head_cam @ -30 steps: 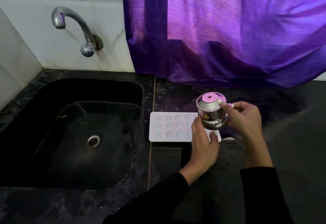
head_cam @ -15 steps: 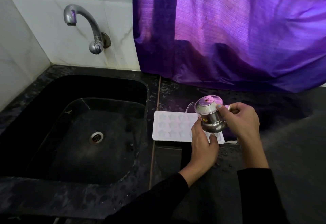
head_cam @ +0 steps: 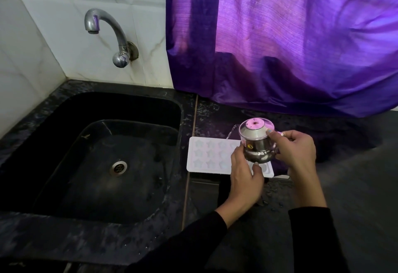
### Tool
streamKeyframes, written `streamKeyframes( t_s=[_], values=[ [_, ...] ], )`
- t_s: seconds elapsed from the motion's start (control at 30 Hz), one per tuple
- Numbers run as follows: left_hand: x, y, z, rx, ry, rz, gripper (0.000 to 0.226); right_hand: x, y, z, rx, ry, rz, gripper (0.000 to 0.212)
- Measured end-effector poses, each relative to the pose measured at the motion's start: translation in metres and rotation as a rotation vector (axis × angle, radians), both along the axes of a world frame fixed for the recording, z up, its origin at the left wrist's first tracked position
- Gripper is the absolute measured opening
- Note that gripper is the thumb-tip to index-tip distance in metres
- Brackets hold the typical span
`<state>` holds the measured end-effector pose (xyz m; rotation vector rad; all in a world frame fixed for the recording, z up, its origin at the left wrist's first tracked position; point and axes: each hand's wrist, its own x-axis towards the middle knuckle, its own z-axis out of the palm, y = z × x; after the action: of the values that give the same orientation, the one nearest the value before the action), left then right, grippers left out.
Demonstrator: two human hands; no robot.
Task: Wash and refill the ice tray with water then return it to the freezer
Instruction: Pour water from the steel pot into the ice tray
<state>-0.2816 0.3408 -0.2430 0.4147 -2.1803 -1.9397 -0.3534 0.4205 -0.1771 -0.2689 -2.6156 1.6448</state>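
A white ice tray [head_cam: 206, 156] with star-shaped cells lies flat on the black counter just right of the sink. Over its right end I hold a small steel pot [head_cam: 257, 143], tilted left. A thin stream of water [head_cam: 230, 134] runs from its rim down onto the tray. My right hand [head_cam: 295, 150] grips the pot from the right side. My left hand [head_cam: 245, 176] supports the pot from below and in front, covering part of the tray's right end.
A black sink [head_cam: 64, 212] with a steel drain [head_cam: 118, 166] fills the left. A chrome tap [head_cam: 107, 33] sticks out of the white tiled wall above it. A purple curtain [head_cam: 290, 42] hangs behind the black counter [head_cam: 355, 186]. Water drops lie near the tray.
The pot has tipped further to the left and water now pours from it onto the tray. Both hands stay on the pot.
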Motion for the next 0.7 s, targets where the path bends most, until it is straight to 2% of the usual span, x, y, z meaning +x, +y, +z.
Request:
streamKeyframes(
  t_s=[0.23, 0.7],
  values=[
    [0.002, -0.010, 0.003, -0.024, 0.030, 0.037, 0.063, 0.001, -0.009, 0.002, -0.091, -0.024, 0.016, 0.025],
    [0.005, -0.022, -0.005, -0.008, -0.052, 0.040, 0.065, 0.002, -0.032, 0.007, 0.150, 0.070, 0.143, 0.026]
  ],
)
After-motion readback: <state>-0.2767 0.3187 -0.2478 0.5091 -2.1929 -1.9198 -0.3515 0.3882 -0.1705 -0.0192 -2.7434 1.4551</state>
